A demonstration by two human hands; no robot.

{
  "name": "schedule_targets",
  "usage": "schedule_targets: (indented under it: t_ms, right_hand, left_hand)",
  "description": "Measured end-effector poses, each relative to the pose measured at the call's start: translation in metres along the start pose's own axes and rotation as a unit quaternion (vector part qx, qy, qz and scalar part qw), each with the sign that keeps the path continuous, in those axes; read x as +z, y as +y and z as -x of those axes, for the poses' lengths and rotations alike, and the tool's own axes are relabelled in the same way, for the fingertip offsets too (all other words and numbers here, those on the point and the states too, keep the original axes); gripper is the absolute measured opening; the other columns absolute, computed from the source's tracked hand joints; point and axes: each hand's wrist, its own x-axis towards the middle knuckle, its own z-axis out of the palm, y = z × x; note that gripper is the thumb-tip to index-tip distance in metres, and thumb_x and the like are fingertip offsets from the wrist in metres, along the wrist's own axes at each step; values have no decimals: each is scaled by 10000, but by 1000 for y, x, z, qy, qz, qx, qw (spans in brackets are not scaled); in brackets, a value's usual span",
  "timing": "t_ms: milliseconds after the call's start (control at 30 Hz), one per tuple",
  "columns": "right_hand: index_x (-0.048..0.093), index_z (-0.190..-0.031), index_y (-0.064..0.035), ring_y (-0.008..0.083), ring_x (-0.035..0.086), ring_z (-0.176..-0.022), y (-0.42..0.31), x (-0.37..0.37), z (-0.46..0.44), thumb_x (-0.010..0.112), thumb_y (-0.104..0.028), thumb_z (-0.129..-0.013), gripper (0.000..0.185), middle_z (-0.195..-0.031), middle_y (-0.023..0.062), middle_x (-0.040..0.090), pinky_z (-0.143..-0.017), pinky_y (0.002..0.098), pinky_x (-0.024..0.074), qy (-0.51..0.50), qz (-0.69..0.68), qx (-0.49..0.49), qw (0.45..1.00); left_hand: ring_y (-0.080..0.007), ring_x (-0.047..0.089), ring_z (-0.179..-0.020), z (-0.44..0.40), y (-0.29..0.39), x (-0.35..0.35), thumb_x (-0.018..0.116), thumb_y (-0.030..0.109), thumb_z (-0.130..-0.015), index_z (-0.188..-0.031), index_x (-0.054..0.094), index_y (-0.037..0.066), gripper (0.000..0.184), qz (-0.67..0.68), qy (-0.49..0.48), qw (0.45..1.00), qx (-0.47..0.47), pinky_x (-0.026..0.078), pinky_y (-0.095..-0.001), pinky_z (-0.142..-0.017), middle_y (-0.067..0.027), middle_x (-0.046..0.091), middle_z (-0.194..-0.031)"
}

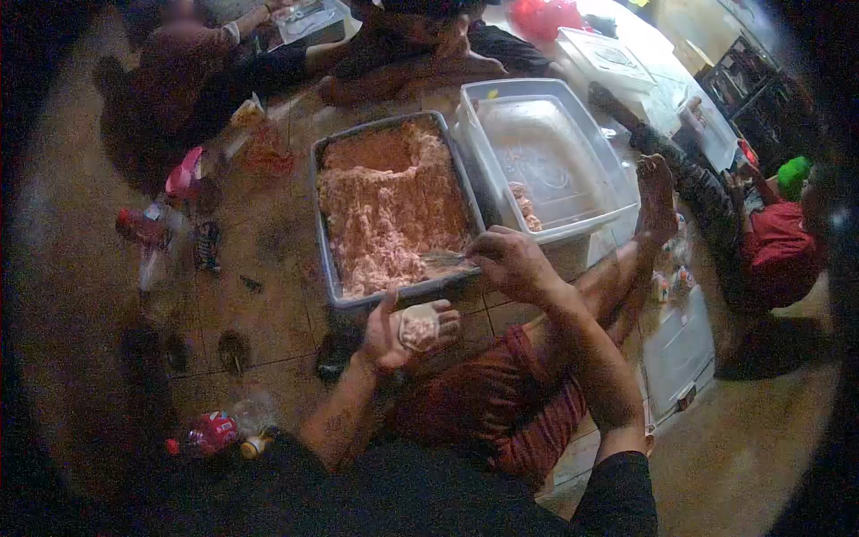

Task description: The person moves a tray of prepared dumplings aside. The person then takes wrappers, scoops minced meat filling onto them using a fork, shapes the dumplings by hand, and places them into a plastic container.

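Note:
My left hand (386, 338) is palm up, its fingers stretched out. On it rests a round, pale dumpling wrapper (419, 328) with a small lump of pinkish filling on top. My right hand (514, 261) pinches the end of a thin metal utensil (445, 259), whose tip lies in the filling; its exact kind is blurred. In front of me, a large grey-rimmed tub (324, 234) holds minced pink meat filling (391, 210), dug out unevenly and lower toward the near side. My left hand is just beyond the tub's near edge.
A clear plastic bin (555, 157) stands right of the tub, with several filled dumplings (525, 208) in its near-left corner. Bottles (213, 432) and packets (208, 246) lie on the tiled floor at left. Other people sit around, one in a red shirt (780, 242). A white lid (677, 353) lies at right.

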Motion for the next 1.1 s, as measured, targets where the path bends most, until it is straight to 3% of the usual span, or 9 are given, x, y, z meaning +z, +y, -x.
schedule_targets:
  t_ms: [233,300,367,433,500,767,833,933,1100]
  right_hand:
    - [690,-955,-31,354,655,-854,-4,1,14,699,-39,-809,146,-914,139,655,-741,421,533,-110,-113,-101,982]
    - [706,-1085,-82,370,671,-1004,-9,-9,10,719,-252,-821,314,-1093,152,684,-851,445,546,-131,58,-55,988]
    - [709,-1117,-113,352,663,-1062,-27,-16,8,675,-210,-841,294,-1135,131,685,-902,434,537,-169,161,-45,971]
    - [698,-1111,-127,330,659,-1069,-7,9,17,632,-159,-840,282,-1122,107,677,-916,435,533,-45,12,-120,992]
    - [673,-1114,-131,331,660,-1026,-10,13,25,622,-121,-817,301,-1112,88,657,-888,437,540,-73,63,-122,988]
    - [618,-1167,-181,352,676,-922,-42,29,49,686,-159,-853,323,-1067,90,622,-738,465,581,6,3,-17,1000]
    - [634,-1058,-93,395,641,-921,-54,26,51,700,-146,-864,212,-1024,147,623,-771,469,538,53,-49,61,996]
    - [620,-1012,-80,404,640,-910,-54,43,60,684,-138,-880,158,-1006,166,623,-762,483,528,-22,10,92,996]
    - [601,-1032,-42,406,648,-919,-60,22,53,652,-75,-887,157,-971,187,629,-753,493,528,53,-32,77,995]
  left_hand:
    - [-487,449,-1371,-15,12,34,219,831,-909,-1494,259,-157,1149,-102,8,995,-11,377,-567,-1145,-389,371,-1496]
    - [-506,446,-1363,-15,19,25,246,844,-898,-1497,260,-153,1164,-101,-25,994,-29,383,-568,-1141,-397,365,-1494]
    - [-505,453,-1356,-16,26,23,257,849,-894,-1497,266,-151,1167,-100,-22,994,-22,389,-568,-1138,-393,373,-1489]
    - [-505,460,-1349,-10,28,20,269,853,-890,-1496,272,-149,1171,-98,-13,995,-21,394,-568,-1135,-390,382,-1485]
    - [-457,481,-1346,-7,30,22,364,892,-831,-1490,298,-144,1230,-160,55,985,18,462,-529,-1087,-358,459,-1443]
    - [-454,526,-1290,-38,17,39,234,801,-941,-1382,429,-145,1062,-99,-53,978,175,397,-578,-1131,-340,521,-1378]
    - [-436,542,-1272,-41,22,43,263,771,-960,-1349,456,-140,1009,-107,-27,963,245,399,-577,-1131,-327,548,-1344]
    - [-423,562,-1238,-39,16,61,291,744,-974,-1321,477,-133,961,-114,11,973,201,404,-573,-1124,-312,566,-1324]
    - [-405,588,-1189,-42,30,48,371,715,-968,-1297,510,-116,904,-88,-90,967,220,440,-545,-1077,-282,596,-1292]
